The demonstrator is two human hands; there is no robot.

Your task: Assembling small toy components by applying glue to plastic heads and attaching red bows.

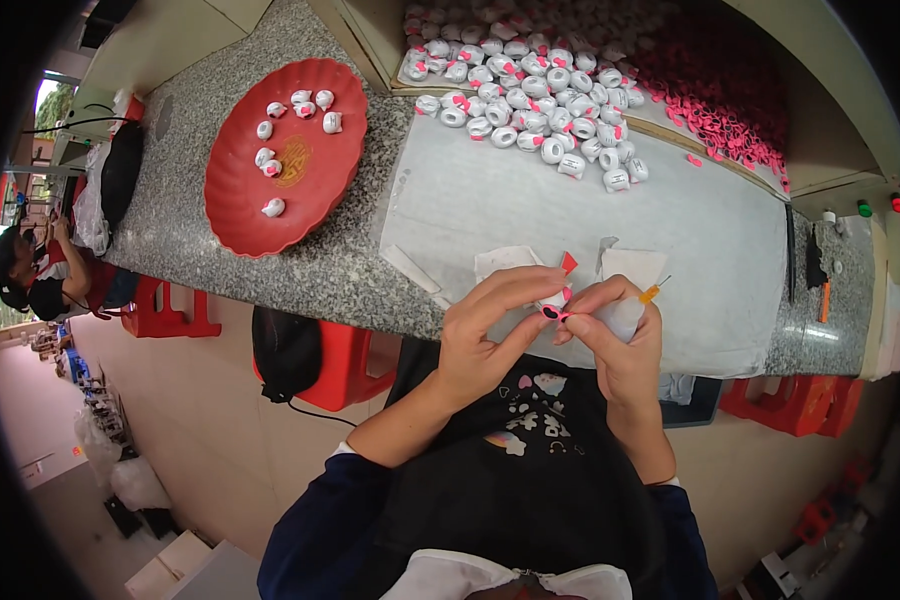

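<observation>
Just above the table's near edge, my left hand (492,335) pinches a small white figure piece (554,300) with pink on it. My right hand (615,335) meets it from the other side, its thumb and finger at a small pink and black part (553,313) against the white piece. Tucked in the right palm is a translucent squeeze bottle (624,316) with an orange needle tip (651,294) pointing up and away. Whether the pink part is fixed to the white piece is hidden by my fingers.
Many white pieces with pink bows (530,100) heap at the back of the white sheet (690,260), beside a pile of pink parts (710,125). Several white pieces lie in the red scalloped dish (232,215) at left. A person (55,265) sits far left, near red stools (165,310).
</observation>
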